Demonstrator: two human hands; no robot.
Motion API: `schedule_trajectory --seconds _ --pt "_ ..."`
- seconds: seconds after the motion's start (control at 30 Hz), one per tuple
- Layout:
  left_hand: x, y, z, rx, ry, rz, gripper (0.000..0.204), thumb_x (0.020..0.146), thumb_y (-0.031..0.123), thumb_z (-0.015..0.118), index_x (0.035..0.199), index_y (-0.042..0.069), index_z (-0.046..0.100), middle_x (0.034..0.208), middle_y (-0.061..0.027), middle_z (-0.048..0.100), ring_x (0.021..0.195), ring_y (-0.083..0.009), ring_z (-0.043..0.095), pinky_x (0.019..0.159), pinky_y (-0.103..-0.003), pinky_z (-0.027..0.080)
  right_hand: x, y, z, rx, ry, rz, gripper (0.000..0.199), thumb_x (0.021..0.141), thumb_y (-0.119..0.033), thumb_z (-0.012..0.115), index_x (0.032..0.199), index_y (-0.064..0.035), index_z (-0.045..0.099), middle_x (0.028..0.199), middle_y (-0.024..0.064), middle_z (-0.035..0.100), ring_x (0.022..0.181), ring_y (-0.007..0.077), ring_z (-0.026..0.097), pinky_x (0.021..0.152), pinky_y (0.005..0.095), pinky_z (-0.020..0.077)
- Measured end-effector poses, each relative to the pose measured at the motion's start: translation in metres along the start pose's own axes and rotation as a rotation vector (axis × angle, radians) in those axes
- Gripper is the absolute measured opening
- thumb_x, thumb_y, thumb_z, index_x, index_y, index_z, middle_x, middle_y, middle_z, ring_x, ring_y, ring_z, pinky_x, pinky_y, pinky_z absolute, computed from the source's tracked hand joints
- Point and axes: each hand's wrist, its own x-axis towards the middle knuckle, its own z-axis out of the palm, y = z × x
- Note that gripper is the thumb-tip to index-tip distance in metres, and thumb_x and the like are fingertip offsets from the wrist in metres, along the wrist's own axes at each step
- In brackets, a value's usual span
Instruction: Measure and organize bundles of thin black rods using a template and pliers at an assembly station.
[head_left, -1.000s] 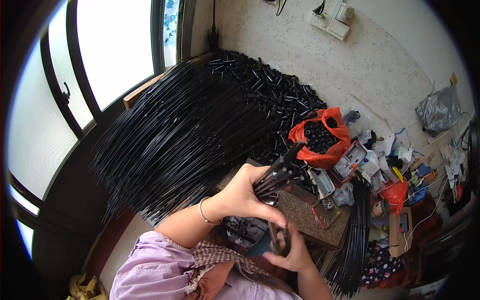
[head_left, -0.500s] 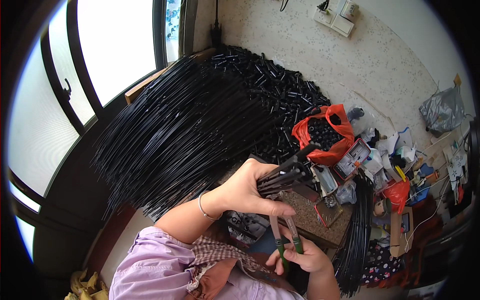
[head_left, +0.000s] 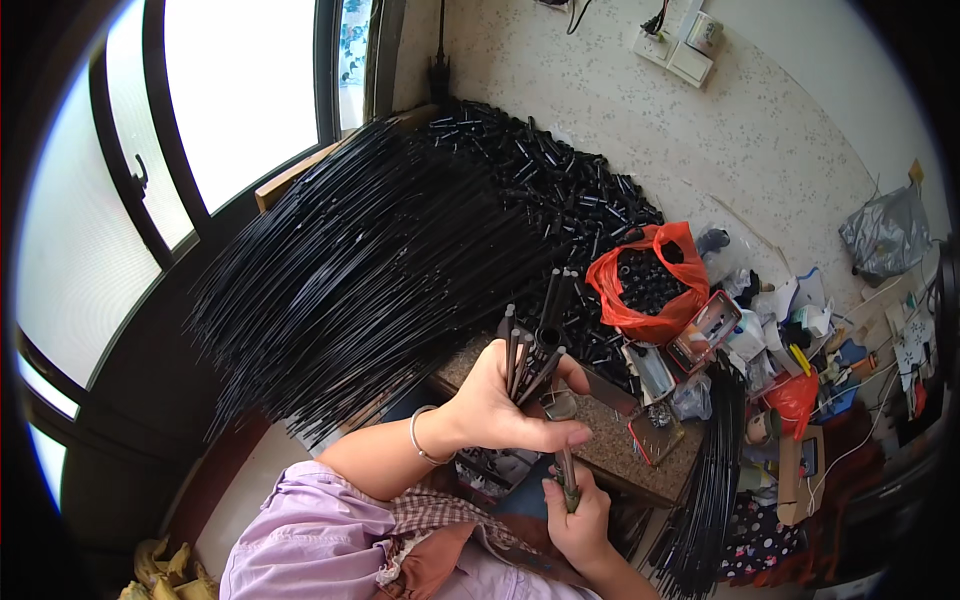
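My left hand (head_left: pixel 490 405), a bracelet at its wrist, is closed round a bundle of thin black rods (head_left: pixel 522 360). Their ends fan upward, and a wider black tube (head_left: pixel 547 340) stands among them. Below that, my right hand (head_left: pixel 580 520) grips a pair of green-handled pliers (head_left: pixel 568 480), its handles pressed together. The metal head of the pliers is up at the bundle beside my left thumb; whether the jaws bite on a piece cannot be made out. Both hands are over the near edge of a brown speckled tabletop (head_left: pixel 615 440).
A large heap of long black rods (head_left: pixel 350 270) spreads on the left, with short black tubes (head_left: pixel 560 175) piled behind. A red plastic bag (head_left: pixel 640 322) holds small black parts. Clutter (head_left: pixel 790 320) lies to the right, above another hanging rod bundle (head_left: pixel 705 480).
The plier handles, spread apart before, are now squeezed together and the head has come up to the bundle. My left hand has turned the rods from leaning right to more upright.
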Motion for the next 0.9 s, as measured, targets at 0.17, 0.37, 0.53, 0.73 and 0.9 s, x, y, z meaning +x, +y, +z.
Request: schedule_trajectory --seconds 0.17,0.37,0.53,0.73,0.9 --pt "-0.008 -0.009 0.008 0.074 0.059 0.091 0.025 0.055 0.008 0.064 0.075 0.000 0.051 0.068 -0.0012 0.050 0.057 -0.0038 0.044 0.050 -0.015 0.035 -0.017 -0.005 0.007 0.053 -0.054 0.113 0.014 0.072 -0.008 0.052 0.082 -0.0005 0.045 0.052 0.0063 0.049 0.046 0.0122 0.050 0.045 0.0234 0.0396" --pt "0.007 -0.009 0.010 0.104 0.060 0.142 0.029 0.060 0.012 0.064 0.081 0.000 0.048 0.065 -0.0007 0.048 0.057 -0.0044 0.043 0.050 -0.017 0.034 -0.003 -0.010 -0.032 0.108 -0.110 0.161 0.019 0.070 -0.004 0.052 0.087 -0.0008 0.044 0.057 0.0045 0.049 0.048 0.0095 0.048 0.046 0.0218 0.0391" --pt "0.010 -0.012 -0.001 -0.350 -0.003 0.226 0.017 0.069 0.005 0.054 0.079 0.002 0.041 0.063 -0.0041 0.047 0.052 -0.0089 0.046 0.048 -0.020 0.037 -0.004 0.000 -0.075 0.847 -0.262 0.399 0.039 0.063 0.007 0.049 0.099 -0.0013 0.038 0.084 0.0133 0.044 0.056 0.0110 0.041 0.051 0.0221 0.0365" --pt "0.001 -0.004 0.005 -0.175 -0.190 0.077 0.028 0.063 0.019 0.065 0.072 0.003 0.045 0.061 0.0018 0.045 0.055 -0.0057 0.041 0.049 -0.019 0.034 -0.005 -0.023 -0.094 0.176 -0.127 -0.016 0.022 0.057 -0.010 0.057 0.077 -0.0032 0.050 0.096 0.0088 0.041 0.092 0.0249 0.037 0.073 0.0339 0.0332" --pt "-0.013 0.004 0.006 -0.249 -0.162 0.033 0.031 0.068 0.029 0.059 0.076 0.003 0.044 0.060 0.0014 0.045 0.052 -0.0049 0.042 0.047 -0.018 0.036 -0.003 -0.042 -0.096 -0.897 0.089 -0.564 0.016 0.048 -0.018 0.060 0.061 -0.0108 0.053 0.093 -0.0039 0.044 0.098 0.0296 0.031 0.085 0.0512 0.0088"
